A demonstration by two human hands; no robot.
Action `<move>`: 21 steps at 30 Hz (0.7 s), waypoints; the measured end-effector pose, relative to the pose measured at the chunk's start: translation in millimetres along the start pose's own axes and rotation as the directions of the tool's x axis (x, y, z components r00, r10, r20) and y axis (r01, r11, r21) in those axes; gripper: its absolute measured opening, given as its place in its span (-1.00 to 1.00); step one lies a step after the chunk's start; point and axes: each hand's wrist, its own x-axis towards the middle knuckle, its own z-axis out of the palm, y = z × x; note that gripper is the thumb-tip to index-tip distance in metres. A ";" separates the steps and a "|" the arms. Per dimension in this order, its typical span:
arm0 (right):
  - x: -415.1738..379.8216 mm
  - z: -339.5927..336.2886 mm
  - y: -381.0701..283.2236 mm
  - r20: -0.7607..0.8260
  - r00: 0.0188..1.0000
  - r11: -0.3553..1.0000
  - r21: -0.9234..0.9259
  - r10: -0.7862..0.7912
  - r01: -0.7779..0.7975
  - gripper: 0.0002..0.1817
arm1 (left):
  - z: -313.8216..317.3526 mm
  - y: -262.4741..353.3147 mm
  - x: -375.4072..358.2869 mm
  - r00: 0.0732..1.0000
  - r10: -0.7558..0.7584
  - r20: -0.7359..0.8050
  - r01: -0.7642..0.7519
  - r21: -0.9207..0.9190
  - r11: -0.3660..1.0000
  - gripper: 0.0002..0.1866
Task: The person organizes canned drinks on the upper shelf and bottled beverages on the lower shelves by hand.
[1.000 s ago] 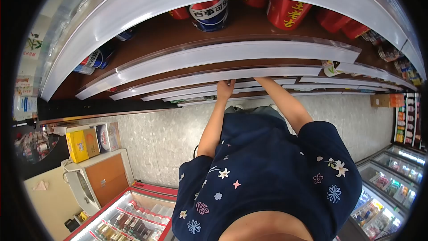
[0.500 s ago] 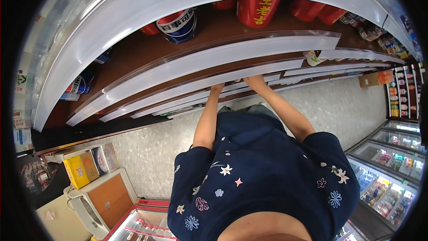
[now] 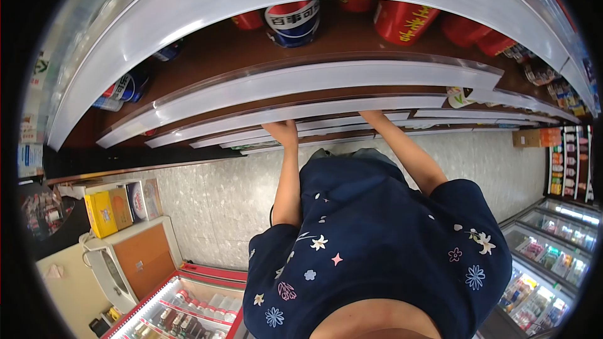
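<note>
Down at the lower tiers of a store shelf, my left hand [image 3: 282, 132] is at a white shelf edge strip [image 3: 251, 134], its fingers stretched out toward the left and partly covered by the strip above. Nothing shows in that hand. Farther right, my right hand [image 3: 372, 115] reaches in under another white strip [image 3: 377, 105]; its fingers are hidden behind it, and I cannot tell what it holds. On the tier above stand a blue Pepsi can [image 3: 293, 24] with Chinese lettering and a red can [image 3: 405, 22] with yellow characters.
More red cans [image 3: 465, 28] and blue cans [image 3: 130, 86] stand on the upper tier. A white-and-green container [image 3: 460, 97] sits lower right. Behind me are a red-edged chest cooler [image 3: 213, 274], a yellow box [image 3: 100, 213] and glass-fronted fridges [image 3: 546, 245]. A cardboard box [image 3: 522, 138] rests farther right.
My left hand has moved left along the shelf, away from my right hand, and more of it shows. The right hand sits slightly farther right. The view has shifted, with the cans appearing farther right.
</note>
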 end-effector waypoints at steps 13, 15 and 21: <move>-12.9 -16.3 -13.7 0.184 0.979 0.974 -0.221 0.090 -0.048 -0.63 | 64.4 -64.3 -21.7 0.859 0.113 0.499 -0.069 -0.105 0.992 -0.67; -11.9 -20.0 -16.7 0.203 0.974 0.973 -0.226 0.104 -0.056 -0.63 | 87.7 -75.6 -34.7 0.858 0.097 0.505 -0.042 -0.120 0.992 -0.68; -12.7 -27.8 -20.4 0.272 0.953 0.967 -0.245 0.135 -0.067 -0.62 | 115.8 -66.9 -36.3 0.848 0.104 0.519 -0.046 -0.124 0.991 -0.69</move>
